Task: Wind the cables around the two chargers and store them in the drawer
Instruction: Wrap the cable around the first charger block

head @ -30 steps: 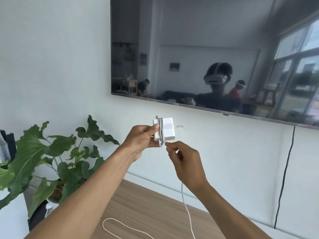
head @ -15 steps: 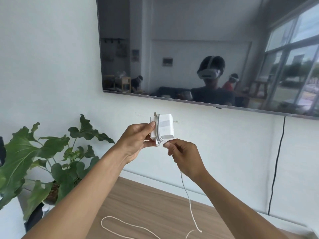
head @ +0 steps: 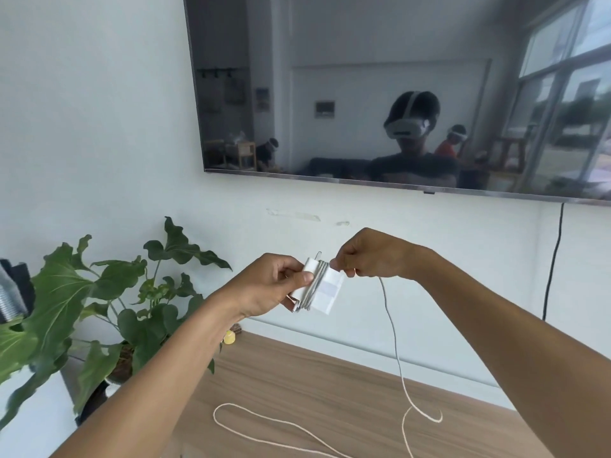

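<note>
The right hand [head: 370, 256], pinching the cable [head: 393, 335], has swung from under to over the charger [head: 325, 292] the left hand [head: 274, 285] grips: another turn laid

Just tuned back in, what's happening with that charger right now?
A person is partway through wrapping a cable around a white charger. The left hand grips the charger at one end, while the right hand pinches the cable at its top edge. Several turns sit around the middle; the rest hangs down and lies in loops on the wooden table. No drawer or second charger shows.
</note>
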The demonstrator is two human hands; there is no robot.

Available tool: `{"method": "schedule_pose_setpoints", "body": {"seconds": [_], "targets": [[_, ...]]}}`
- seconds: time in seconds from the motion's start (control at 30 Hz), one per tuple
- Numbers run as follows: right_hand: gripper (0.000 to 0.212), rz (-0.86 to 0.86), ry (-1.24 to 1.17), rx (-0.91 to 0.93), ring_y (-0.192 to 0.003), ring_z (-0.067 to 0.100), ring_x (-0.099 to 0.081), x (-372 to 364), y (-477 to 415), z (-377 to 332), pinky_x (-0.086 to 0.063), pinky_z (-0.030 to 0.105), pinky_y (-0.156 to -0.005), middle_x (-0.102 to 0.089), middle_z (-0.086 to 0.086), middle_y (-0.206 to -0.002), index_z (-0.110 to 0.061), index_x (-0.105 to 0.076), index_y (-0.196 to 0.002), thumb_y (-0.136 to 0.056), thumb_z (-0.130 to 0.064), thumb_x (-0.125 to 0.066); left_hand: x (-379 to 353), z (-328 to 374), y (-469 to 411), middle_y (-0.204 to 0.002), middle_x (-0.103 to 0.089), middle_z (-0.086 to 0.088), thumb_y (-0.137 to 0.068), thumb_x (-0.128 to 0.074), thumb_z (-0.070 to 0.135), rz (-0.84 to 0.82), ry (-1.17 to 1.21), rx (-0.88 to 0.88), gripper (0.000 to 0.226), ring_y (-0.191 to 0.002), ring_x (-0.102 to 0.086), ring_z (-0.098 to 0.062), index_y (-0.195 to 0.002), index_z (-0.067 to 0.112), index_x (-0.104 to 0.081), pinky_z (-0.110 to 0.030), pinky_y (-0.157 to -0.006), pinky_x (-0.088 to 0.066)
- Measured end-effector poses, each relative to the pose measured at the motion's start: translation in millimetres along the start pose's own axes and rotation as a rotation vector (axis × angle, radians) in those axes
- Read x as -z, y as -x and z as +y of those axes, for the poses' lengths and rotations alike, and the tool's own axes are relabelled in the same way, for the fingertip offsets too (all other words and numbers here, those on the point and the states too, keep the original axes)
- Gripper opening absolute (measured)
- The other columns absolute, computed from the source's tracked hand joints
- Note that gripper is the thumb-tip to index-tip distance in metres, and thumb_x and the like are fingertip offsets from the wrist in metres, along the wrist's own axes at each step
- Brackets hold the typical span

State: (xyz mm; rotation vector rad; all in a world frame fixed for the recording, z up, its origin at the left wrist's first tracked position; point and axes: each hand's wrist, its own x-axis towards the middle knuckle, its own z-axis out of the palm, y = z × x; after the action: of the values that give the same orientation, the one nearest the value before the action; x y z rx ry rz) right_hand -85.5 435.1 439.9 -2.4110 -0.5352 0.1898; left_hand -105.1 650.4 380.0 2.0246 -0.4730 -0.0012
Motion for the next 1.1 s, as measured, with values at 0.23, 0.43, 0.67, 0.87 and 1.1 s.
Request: {"method": "schedule_pose_setpoints", "body": {"seconds": [0.23,0.43,0.67,0.87,1.1], "targets": [[0.026,0.185,0.028,-0.005,-0.056,0.011,-0.045,-6.4,1.3,-14.0,-0.038,0.019,-0.051,-0.058,-0.008,-0.063,-0.013,-0.075,-0.090,-0.092,-0.016,-0.050,-3.9,-4.2,-8.7,-0.081,-0.065,-0.001,-0.092,-0.063,0.032,0.162,-0.058,0.062,0.021,-0.068,-0.071,-0.023,-0.098,0.012,-0.067,-0.049,-0.082,-0.058],[0.025,0.465,0.214,0.194,-0.060,0.022,-0.045,-34.6,6.4,-13.0,-0.040,0.031,-0.055,-0.060,0.012,-0.067,-0.004,-0.067,-0.083,-0.091,-0.011,-0.044,-17.9,1.2,-20.8,-0.076,-0.060,0.002,-0.093,-0.062,0.029,0.364,0.130,0.114,0.025,-0.058,-0.071,-0.020,-0.096,0.005,-0.067,-0.040,-0.076,-0.060],[0.019,0.675,0.138,0.364,-0.051,0.017,-0.036,-72.7,13.7,10.5,-0.040,0.037,-0.052,-0.049,-0.002,-0.059,-0.015,-0.067,-0.097,-0.096,-0.015,-0.048,-21.4,14.9,-32.5,-0.070,-0.069,-0.009,-0.096,-0.057,0.021,0.423,0.439,0.151,0.028,-0.051,-0.065,-0.015,-0.076,0.004,-0.067,-0.028,-0.059,-0.060],[0.022,0.695,-0.177,0.318,-0.052,0.010,-0.042,-87.9,25.5,30.2,-0.036,0.015,-0.052,-0.059,-0.013,-0.069,-0.021,-0.068,-0.107,-0.095,-0.011,-0.053,-19.3,26.3,-30.9,-0.069,-0.067,-0.012,-0.096,-0.057,0.021,0.398,0.555,0.159,0.029,-0.049,-0.066,-0.015,-0.081,-0.001,-0.067,-0.027,-0.058,-0.060],[0.010,0.600,-0.387,0.234,-0.047,0.012,-0.041,-87.4,23.1,43.4,-0.040,0.023,-0.049,-0.060,-0.005,-0.066,-0.019,-0.066,-0.086,-0.093,-0.022,-0.059,-26.0,36.6,-21.6,-0.074,-0.067,-0.012,-0.096,-0.055,0.022,0.252,0.638,0.090,0.028,-0.058,-0.065,-0.018,-0.089,-0.002,-0.068,-0.029,-0.059,-0.060]]}}
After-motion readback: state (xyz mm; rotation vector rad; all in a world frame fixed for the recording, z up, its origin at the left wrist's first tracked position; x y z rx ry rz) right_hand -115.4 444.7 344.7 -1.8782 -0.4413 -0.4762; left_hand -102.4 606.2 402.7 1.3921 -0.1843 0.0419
